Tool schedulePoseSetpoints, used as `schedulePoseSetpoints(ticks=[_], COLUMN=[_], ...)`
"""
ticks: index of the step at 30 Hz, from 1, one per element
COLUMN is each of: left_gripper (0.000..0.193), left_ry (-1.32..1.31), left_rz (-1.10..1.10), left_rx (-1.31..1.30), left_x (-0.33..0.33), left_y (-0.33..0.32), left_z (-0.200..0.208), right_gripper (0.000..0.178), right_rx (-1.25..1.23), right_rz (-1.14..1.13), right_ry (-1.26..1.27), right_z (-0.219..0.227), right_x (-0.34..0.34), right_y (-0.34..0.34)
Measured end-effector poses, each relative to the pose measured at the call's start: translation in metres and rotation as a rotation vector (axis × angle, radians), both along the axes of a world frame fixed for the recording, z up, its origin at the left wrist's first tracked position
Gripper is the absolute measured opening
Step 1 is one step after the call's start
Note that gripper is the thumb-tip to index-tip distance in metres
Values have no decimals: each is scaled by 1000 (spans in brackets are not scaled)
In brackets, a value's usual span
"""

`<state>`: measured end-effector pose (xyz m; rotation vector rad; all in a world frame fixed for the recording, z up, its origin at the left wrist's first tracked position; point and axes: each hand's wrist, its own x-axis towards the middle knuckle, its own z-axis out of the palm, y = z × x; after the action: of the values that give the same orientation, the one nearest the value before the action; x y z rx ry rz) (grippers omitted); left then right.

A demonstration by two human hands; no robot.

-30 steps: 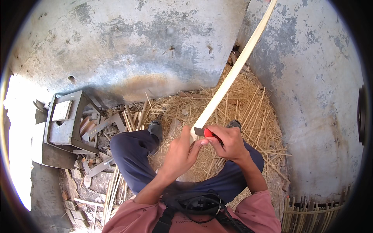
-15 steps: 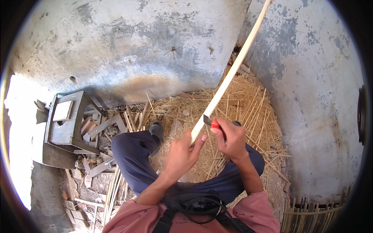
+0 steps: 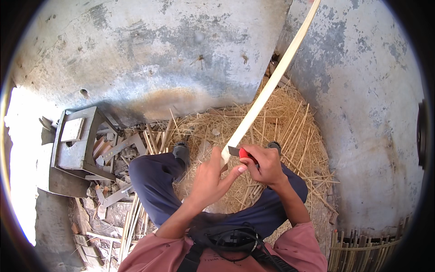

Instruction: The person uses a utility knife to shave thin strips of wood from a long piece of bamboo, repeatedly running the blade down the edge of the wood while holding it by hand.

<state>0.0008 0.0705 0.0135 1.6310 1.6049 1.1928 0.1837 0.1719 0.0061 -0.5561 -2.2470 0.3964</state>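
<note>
A long pale strip of split bamboo or wood (image 3: 268,90) slants from my hands up past the top right of the view. Near its lower end my left hand (image 3: 209,180) grips it, fingers wrapped round and thumb stretched to the right. My right hand (image 3: 265,164) is closed round a knife with a red handle (image 3: 247,155). The knife's dark, wide blade (image 3: 234,151) lies against the strip, just above my left fingers. My left thumb tip is close below the red handle. The strip's lower end is hidden behind my left hand.
Straw-like shavings (image 3: 290,122) and thin sticks cover the floor between and beyond my legs. At left, a worn wooden stool (image 3: 79,143) lies tipped among scraps. Bundled long strips (image 3: 131,226) lie at lower left. A woven stick basket (image 3: 362,249) stands at lower right. Grey walls (image 3: 181,45) enclose the corner.
The knife has moved down and left along the strip toward my left hand, its blade now lying flatter. My right hand moved with it. The strip has shifted slightly.
</note>
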Motion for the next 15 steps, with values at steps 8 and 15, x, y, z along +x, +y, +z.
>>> schedulePoseSetpoints(ticks=[8, 15], left_gripper=[35, 36], left_ry=[-168, -44], left_rz=[-20, 62], left_rx=[70, -30], left_x=[1, 3], left_y=[1, 3], left_z=[-10, -10], right_gripper=[26, 23], right_rx=[31, 100], right_rz=[-31, -134], right_ry=[6, -32], right_z=[1, 5], right_x=[-10, -14], right_y=[-7, -10])
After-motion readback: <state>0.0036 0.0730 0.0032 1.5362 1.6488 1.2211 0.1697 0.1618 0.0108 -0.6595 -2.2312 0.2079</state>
